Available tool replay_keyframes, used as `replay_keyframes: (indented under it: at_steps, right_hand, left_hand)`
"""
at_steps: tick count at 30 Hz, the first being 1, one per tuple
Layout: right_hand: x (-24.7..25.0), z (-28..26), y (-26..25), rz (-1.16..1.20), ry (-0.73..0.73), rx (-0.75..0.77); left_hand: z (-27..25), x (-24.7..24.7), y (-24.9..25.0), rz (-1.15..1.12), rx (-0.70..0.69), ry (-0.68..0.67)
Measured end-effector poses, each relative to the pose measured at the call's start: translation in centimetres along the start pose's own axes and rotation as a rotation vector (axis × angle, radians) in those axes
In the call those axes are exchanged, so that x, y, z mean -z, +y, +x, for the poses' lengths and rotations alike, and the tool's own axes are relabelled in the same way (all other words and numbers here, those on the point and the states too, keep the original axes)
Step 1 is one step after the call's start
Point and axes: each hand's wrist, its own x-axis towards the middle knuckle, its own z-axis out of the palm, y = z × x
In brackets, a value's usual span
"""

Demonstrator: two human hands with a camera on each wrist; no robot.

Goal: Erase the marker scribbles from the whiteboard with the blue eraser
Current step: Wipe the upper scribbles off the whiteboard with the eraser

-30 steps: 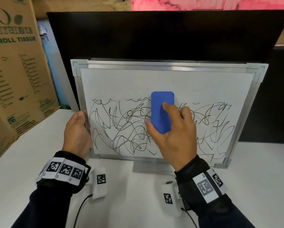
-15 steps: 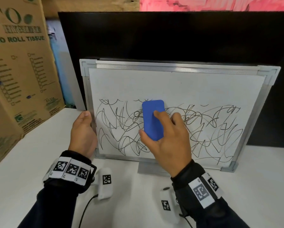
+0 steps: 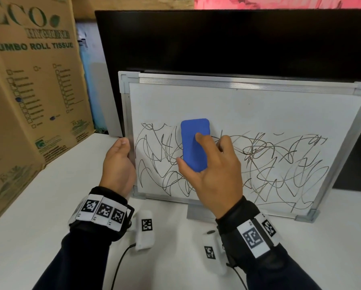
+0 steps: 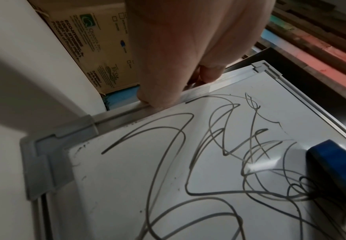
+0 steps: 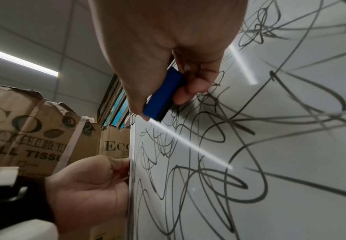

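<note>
A metal-framed whiteboard [image 3: 248, 105] leans upright against a dark monitor, its lower half covered in black marker scribbles [image 3: 280, 164]. My right hand [image 3: 215, 170] grips the blue eraser [image 3: 194, 143] and presses it flat on the board's upper-left scribbles; the eraser [image 5: 160, 97] shows pinched between thumb and fingers in the right wrist view, and the eraser [image 4: 336, 168] edges into the left wrist view. My left hand [image 3: 119, 164] grips the board's left frame edge [image 4: 127, 112], thumb in front, fingers behind.
A large cardboard tissue box [image 3: 29, 91] stands at the left. The black monitor [image 3: 238, 42] rises behind the board. The white table [image 3: 39, 206] holds the board's stand foot [image 3: 198, 212], and wrist camera units with cables hang under both wrists.
The eraser in my right hand has slid left across the scribbles, towards the board's left side. A faint wiped patch shows around it. My left hand keeps its hold on the frame.
</note>
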Motion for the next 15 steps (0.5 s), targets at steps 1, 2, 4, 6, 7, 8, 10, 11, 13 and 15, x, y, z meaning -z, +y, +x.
replay_keyframes:
  at_steps: [1, 2, 4, 6, 7, 8, 10, 11, 13, 15]
  right_hand:
    - [0.0, -0.2, -0.1, 0.006, -0.012, 0.011]
    - [0.2, -0.4, -0.1, 0.001, -0.029, 0.021]
    - [0.8, -0.5, 0.3, -0.040, -0.049, 0.034]
    - [1.6, 0.0, 0.9, -0.084, -0.038, 0.049]
    - [2.0, 0.3, 1.1, -0.096, -0.033, 0.064]
    - [2.2, 0.5, 1.2, -0.102, -0.032, 0.083]
    - [1.8, 0.8, 0.9, -0.104, -0.042, 0.133]
    - [1.4, 0.8, 0.5, -0.100, -0.045, 0.155]
    - [0.4, 0.8, -0.4, -0.082, -0.042, 0.174]
    - [0.2, 0.8, -0.5, -0.068, -0.032, 0.174]
  left_hand:
    - [0.0, 0.2, 0.0, -0.015, 0.005, -0.018]
    - [0.1, 0.4, 0.0, -0.016, 0.012, -0.032]
    - [0.2, 0.8, 0.0, -0.012, 0.030, -0.054]
    - [0.2, 0.9, 0.0, -0.027, 0.035, -0.069]
    - [0.2, 0.9, 0.0, -0.041, 0.031, -0.074]
    - [0.2, 0.8, 0.0, -0.049, 0.027, -0.077]
    - [0.1, 0.7, 0.0, -0.063, 0.017, -0.076]
    - [0.0, 0.7, 0.0, -0.071, 0.011, -0.076]
    - [0.0, 0.7, 0.0, -0.088, 0.001, -0.075]
    - [-0.1, 0.6, 0.0, -0.088, 0.001, -0.081]
